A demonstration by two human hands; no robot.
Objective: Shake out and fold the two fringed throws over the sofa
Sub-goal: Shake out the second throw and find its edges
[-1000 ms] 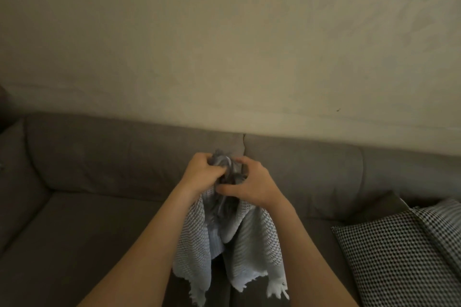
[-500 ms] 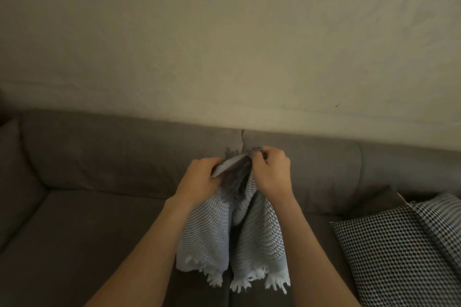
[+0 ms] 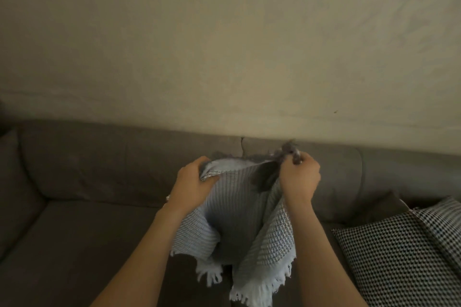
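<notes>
**Holding 1 fringed throw by its top edge**

The grey sofa (image 3: 74,219) fills the lower view, with a checked cushion (image 3: 399,262) at its right end. The pale waffle throw (image 3: 239,214) hangs in the air before the backrest, between the 2 hands and below them. Its top edge runs from hand to hand, and its long axis seems to drop toward the seat. The left hand (image 3: 192,182) grips 1 upper corner and looks nearer. The right hand (image 3: 299,177) pinches the other, slightly higher. The fringe (image 3: 252,289) points down.
</notes>
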